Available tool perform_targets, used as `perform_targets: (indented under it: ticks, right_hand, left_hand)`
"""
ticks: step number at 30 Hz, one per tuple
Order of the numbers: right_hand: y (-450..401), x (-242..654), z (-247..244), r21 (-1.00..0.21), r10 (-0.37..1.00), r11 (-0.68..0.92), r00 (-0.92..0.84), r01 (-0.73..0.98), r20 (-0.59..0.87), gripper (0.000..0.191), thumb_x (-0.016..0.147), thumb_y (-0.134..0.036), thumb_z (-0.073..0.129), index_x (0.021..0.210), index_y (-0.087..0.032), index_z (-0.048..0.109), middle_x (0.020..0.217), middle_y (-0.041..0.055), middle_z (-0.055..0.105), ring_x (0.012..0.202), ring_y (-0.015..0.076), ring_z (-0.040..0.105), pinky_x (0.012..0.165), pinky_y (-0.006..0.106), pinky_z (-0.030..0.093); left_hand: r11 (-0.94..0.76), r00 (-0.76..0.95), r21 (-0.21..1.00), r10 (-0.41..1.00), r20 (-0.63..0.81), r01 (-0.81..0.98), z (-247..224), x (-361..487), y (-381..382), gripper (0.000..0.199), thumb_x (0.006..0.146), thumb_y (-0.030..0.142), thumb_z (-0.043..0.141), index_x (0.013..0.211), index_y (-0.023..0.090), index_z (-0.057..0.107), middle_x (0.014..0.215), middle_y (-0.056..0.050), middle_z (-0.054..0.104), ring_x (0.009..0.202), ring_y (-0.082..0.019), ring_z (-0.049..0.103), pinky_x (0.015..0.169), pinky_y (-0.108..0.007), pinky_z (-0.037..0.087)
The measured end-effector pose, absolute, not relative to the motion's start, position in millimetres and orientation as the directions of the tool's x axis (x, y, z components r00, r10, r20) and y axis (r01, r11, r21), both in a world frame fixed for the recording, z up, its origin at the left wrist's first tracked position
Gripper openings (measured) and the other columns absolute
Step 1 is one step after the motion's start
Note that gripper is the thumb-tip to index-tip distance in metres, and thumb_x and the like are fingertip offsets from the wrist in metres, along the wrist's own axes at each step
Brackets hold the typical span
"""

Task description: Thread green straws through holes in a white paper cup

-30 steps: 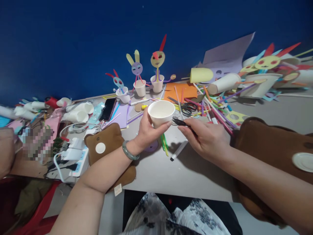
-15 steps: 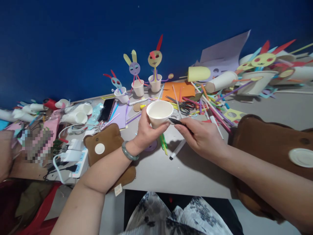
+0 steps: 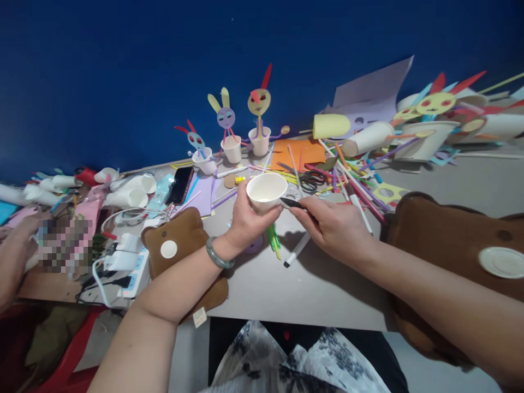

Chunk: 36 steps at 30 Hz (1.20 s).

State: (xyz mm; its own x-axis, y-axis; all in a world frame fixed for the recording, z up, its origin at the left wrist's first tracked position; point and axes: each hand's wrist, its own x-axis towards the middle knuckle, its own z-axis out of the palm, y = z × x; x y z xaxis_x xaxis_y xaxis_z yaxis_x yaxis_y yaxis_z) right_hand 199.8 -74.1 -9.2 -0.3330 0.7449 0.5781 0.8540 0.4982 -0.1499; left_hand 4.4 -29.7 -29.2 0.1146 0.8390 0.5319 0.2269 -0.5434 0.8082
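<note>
My left hand is wrapped round a white paper cup, held above the table with its mouth tilted toward me. My right hand pinches a slim black pointed tool, its tip at the cup's right side; I cannot tell its exact kind or whether the tip goes in. Under the hands lie a white marker with a black end and some green strips. Black-handled scissors rest just behind my right hand.
Paper-cup figures stand along the blue wall, near orange paper and scattered straws. Brown plush cushions lie on both sides. A phone and a power strip are left. Another person's hand shows at far left.
The cup has tilted slightly and sits a little lower in view, with the black tool still at its side. At far left, the other person's hand has reached farther in over the table.
</note>
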Motion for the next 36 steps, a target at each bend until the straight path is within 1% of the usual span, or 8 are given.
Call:
perform_targets:
  ticks: [4,7,9,14,17,24,30,36]
  right_hand:
    - [-76,201,-10,-0.019,0.727,0.444,-0.348,0.896,0.592,0.048,0.106,-0.046,0.036,0.079,-0.017,0.063,0.065,0.0053,0.066,0.051,0.0149,0.051,0.052,0.030,0.018]
    - [-77,201,-9,-0.032,0.765,0.408,-0.323,0.912,0.557,0.048,0.105,-0.049,0.037,0.077,-0.018,0.061,0.066,0.0060,0.066,0.051,0.0152,0.049,0.052,0.030,0.016]
    - [-76,200,-7,-0.165,0.815,0.416,-0.287,0.894,0.503,0.046,0.104,-0.049,0.038,0.078,-0.018,0.060,0.065,0.0046,0.064,0.051,0.0149,0.048,0.052,0.030,0.018]
    - [-73,195,3,-0.694,0.934,0.357,-0.241,0.625,0.263,0.039,0.100,-0.045,0.043,0.072,-0.021,0.054,0.061,-0.0006,0.055,0.058,0.0147,0.051,0.058,0.027,0.036]
    - [-71,192,5,-0.812,0.952,0.286,-0.245,0.508,0.182,0.038,0.098,-0.047,0.044,0.070,-0.022,0.053,0.064,-0.0003,0.055,0.064,0.0159,0.053,0.061,0.027,0.040]
    - [-68,189,-13,-0.778,0.950,0.311,-0.193,0.546,0.245,0.038,0.097,-0.049,0.047,0.069,-0.024,0.047,0.059,-0.0030,0.045,0.058,0.0153,0.045,0.058,0.029,0.034]
    - [-61,189,-26,-0.751,0.948,0.317,-0.184,0.579,0.258,0.038,0.098,-0.053,0.043,0.076,-0.024,0.052,0.063,-0.0006,0.053,0.059,0.0175,0.052,0.060,0.030,0.038]
    - [-57,190,-32,-0.733,0.953,0.302,-0.209,0.609,0.220,0.041,0.100,-0.055,0.039,0.083,-0.023,0.057,0.066,0.0025,0.062,0.061,0.0193,0.060,0.061,0.030,0.041]
  left_hand:
    - [-0.543,0.105,0.799,0.838,0.535,0.259,-31,6,-31,0.062,0.079,0.046,0.080,0.125,0.022,0.046,0.119,-0.008,0.061,0.112,-0.025,0.063,0.103,-0.043,0.051]
    - [-0.581,0.111,0.763,0.810,0.575,0.285,-31,5,-30,0.063,0.080,0.049,0.078,0.126,0.022,0.045,0.120,-0.009,0.059,0.113,-0.024,0.062,0.104,-0.043,0.050]
    - [-0.604,0.122,0.735,0.791,0.600,0.308,-31,5,-30,0.063,0.081,0.051,0.076,0.126,0.022,0.044,0.121,-0.009,0.058,0.113,-0.024,0.061,0.104,-0.043,0.049]
    - [-0.634,0.160,0.689,0.766,0.623,0.350,-30,3,-31,0.059,0.086,0.053,0.070,0.129,0.022,0.044,0.123,-0.010,0.057,0.116,-0.025,0.060,0.105,-0.042,0.048]
    - [-0.632,0.181,0.690,0.770,0.612,0.353,-31,2,-32,0.060,0.088,0.052,0.069,0.131,0.022,0.042,0.124,-0.011,0.057,0.116,-0.025,0.061,0.104,-0.042,0.049]
    - [-0.605,0.183,0.709,0.792,0.583,0.362,-39,-2,-28,0.065,0.085,0.045,0.073,0.135,0.021,0.039,0.126,-0.012,0.058,0.119,-0.026,0.061,0.106,-0.043,0.048]
    - [-0.551,0.195,0.778,0.834,0.516,0.302,-40,-4,-31,0.061,0.083,0.031,0.072,0.133,0.020,0.040,0.127,-0.013,0.059,0.119,-0.026,0.061,0.108,-0.043,0.049]
    - [-0.444,0.169,0.856,0.895,0.412,0.265,-44,-4,-33,0.067,0.083,0.028,0.071,0.141,0.019,0.038,0.139,-0.016,0.055,0.132,-0.028,0.055,0.116,-0.048,0.042]
